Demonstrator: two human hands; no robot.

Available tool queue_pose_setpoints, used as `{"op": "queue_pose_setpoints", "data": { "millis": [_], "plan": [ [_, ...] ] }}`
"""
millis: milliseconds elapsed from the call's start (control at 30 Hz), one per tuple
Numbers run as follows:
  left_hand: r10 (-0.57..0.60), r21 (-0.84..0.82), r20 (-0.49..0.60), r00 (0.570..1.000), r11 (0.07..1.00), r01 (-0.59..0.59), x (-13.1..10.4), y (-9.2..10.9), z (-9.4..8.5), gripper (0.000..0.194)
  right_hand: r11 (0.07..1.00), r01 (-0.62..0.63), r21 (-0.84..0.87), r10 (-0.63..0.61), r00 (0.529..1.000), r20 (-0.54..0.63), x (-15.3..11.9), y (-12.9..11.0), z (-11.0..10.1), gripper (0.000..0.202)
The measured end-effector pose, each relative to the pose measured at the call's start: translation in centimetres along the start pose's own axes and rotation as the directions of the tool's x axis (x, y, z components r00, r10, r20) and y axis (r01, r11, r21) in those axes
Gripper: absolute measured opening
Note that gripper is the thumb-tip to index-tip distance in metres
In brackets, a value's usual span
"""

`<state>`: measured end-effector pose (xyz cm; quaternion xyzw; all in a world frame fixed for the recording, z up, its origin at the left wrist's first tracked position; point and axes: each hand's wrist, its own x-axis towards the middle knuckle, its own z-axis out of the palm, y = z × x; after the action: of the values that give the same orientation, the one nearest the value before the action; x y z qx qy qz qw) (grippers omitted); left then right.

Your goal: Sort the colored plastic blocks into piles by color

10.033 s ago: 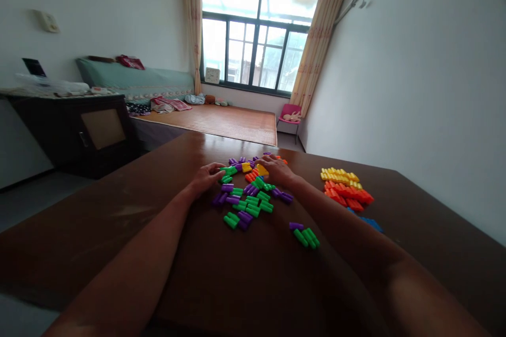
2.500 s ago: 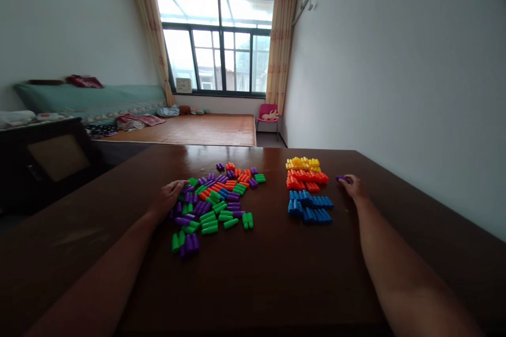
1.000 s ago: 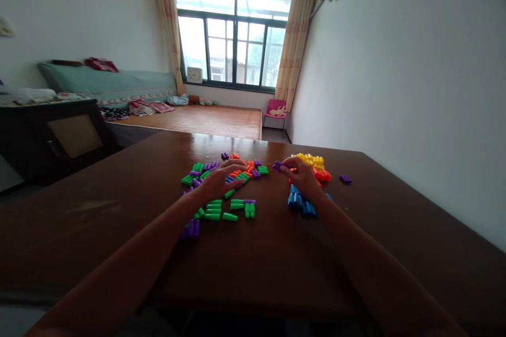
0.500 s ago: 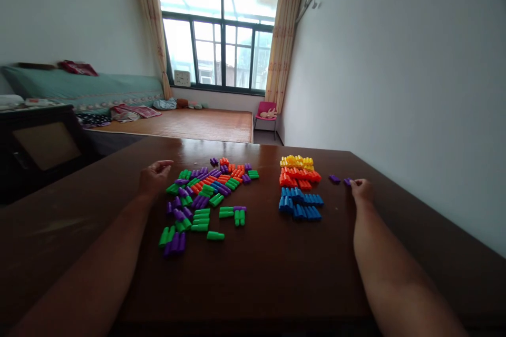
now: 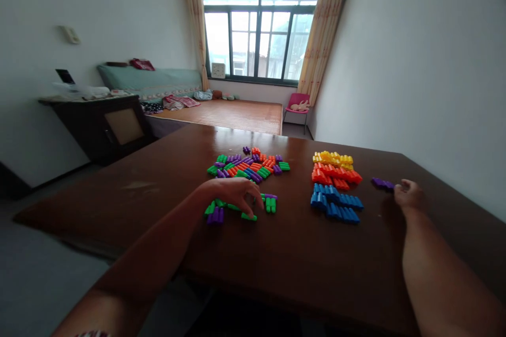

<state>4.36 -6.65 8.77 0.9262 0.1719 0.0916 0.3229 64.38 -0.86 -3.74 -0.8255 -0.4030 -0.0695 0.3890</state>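
Observation:
My left hand (image 5: 237,192) reaches over the mixed pile, fingers apart and pointing down. Its fingertips are at a single green plastic block (image 5: 249,217), seemingly touching it without a grip. Part of the pile lies hidden under this hand. At the far right, my right hand (image 5: 409,195) has its fingers closed at the right end of a short row of purple blocks (image 5: 382,184) lying on the table. A pair of green blocks (image 5: 271,205) and a purple cluster (image 5: 215,215) lie on either side of my left hand.
Sorted groups of yellow blocks (image 5: 332,158), orange blocks (image 5: 336,175) and blue blocks (image 5: 336,203) stand between the hands. The brown table (image 5: 300,258) has its far edge near a bed (image 5: 241,115). A dark cabinet (image 5: 122,124) stands at the left.
My left hand has moved from the pile's left side to over its front, by the single green block. The two separate purple pieces now sit end to end. The view has swung left.

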Motion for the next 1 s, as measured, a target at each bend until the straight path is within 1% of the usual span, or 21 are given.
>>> {"op": "queue_pose_setpoints", "data": {
  "millis": [67,100,133,167,233,267,333,400,467,500,567,600,633,667,733,767,833,933,967,1000],
  "plan": [
    [0.049,-0.002,0.101,0.994,0.999,-0.049,0.3,0.1,1.0,0.032,0.999,-0.03,0.011,0.03,0.999,-0.032,-0.4,-0.4,-0.6,0.048],
    [0.053,0.003,0.12,0.991,0.999,-0.054,0.4,0.0,1.4,0.031,0.999,-0.035,0.022,0.036,0.999,-0.041,-0.5,-0.5,-0.9,0.048],
    [0.043,0.019,0.113,0.993,0.999,-0.045,0.6,-0.3,1.7,0.029,0.999,-0.036,0.031,0.038,0.998,-0.049,-0.6,-0.6,-1.0,0.048],
    [0.022,0.051,0.083,0.996,0.998,-0.026,0.8,-0.6,2.1,0.027,0.999,-0.034,0.038,0.036,0.998,-0.053,-0.7,-0.6,-1.1,0.048],
    [-0.024,0.151,-0.036,0.999,0.988,0.029,1.5,-1.3,2.8,0.022,0.999,-0.022,0.04,0.023,0.999,-0.037,-0.7,-0.7,-1.0,0.049],
    [-0.042,0.21,-0.118,0.992,0.975,0.066,1.9,-1.7,3.2,0.021,0.999,-0.02,0.035,0.021,0.999,-0.026,-0.7,-0.7,-0.9,0.049],
    [-0.065,0.32,-0.294,0.953,0.933,0.163,2.7,-2.5,3.5,0.022,0.999,-0.023,0.024,0.024,1.0,-0.009,-0.6,-0.5,-0.7,0.051],
    [-0.072,0.384,-0.462,0.884,0.882,0.273,2.8,-3.5,3.0,0.024,0.999,-0.036,0.017,0.036,0.999,-0.015,-0.3,-0.2,-0.5,0.053],
    [-0.084,0.374,-0.611,0.787,0.845,0.381,2.0,-4.7,1.4,0.025,0.999,-0.045,0.007,0.045,0.998,-0.043,-0.1,0.2,-0.4,0.054],
    [-0.104,0.339,-0.677,0.728,0.835,0.434,1.2,-5.3,0.4,0.026,0.999,-0.045,-0.002,0.045,0.997,-0.055,0.0,0.5,-0.3,0.054],
    [-0.204,0.225,-0.769,0.606,0.801,0.555,-0.9,-6.6,-1.9,0.029,0.999,-0.036,-0.032,0.034,0.998,-0.062,0.3,0.9,-0.3,0.053],
    [-0.263,0.179,-0.779,0.569,0.776,0.604,-2.1,-7.2,-2.8,0.029,0.998,-0.028,-0.051,0.025,0.998,-0.053,0.4,1.0,-0.2,0.053],
    [-0.335,0.156,-0.74,0.583,0.758,0.634,-3.1,-7.7,-3.6,0.028,0.997,-0.025,-0.073,0.023,0.999,-0.039,0.4,1.0,-0.3,0.052],
    [-0.4,0.155,-0.68,0.614,0.741,0.654,-4.1,-8.1,-4.1,0.028,0.995,-0.022,-0.095,0.019,0.999,-0.026,0.5,1.1,-0.3,0.052],
    [-0.488,0.193,-0.572,0.659,0.7,0.687,-5.4,-8.4,-4.7,0.027,0.992,-0.008,-0.129,0.004,1.0,-0.027,0.5,1.0,-0.4,0.052],
    [-0.515,0.22,-0.538,0.668,0.679,0.701,-5.9,-8.3,-4.7,0.028,0.99,0.0,-0.139,-0.006,0.999,-0.041,0.5,1.0,-0.4,0.052],
    [-0.554,0.245,-0.499,0.667,0.648,0.721,-6.4,-7.9,-4.8,0.028,0.989,0.02,-0.145,-0.032,0.997,-0.077,0.5,1.2,-0.3,0.051],
    [-0.603,0.211,-0.417,0.68,0.663,0.718,-6.5,-7.4,-4.6,0.032,0.99,0.032,-0.137,-0.047,0.994,-0.104,0.7,1.9,0.1,0.051],
    [-0.611,0.197,-0.41,0.678,0.666,0.72,-6.4,-7.4,-4.5,0.033,0.99,0.041,-0.132,-0.056,0.992,-0.114,0.8,2.2,0.3,0.051],
    [-0.613,0.191,-0.417,0.671,0.663,0.724,-6.3,-7.5,-4.4,0.032,0.988,0.075,-0.132,-0.092,0.987,-0.129,0.8,2.5,0.5,0.051]
  ]
}}
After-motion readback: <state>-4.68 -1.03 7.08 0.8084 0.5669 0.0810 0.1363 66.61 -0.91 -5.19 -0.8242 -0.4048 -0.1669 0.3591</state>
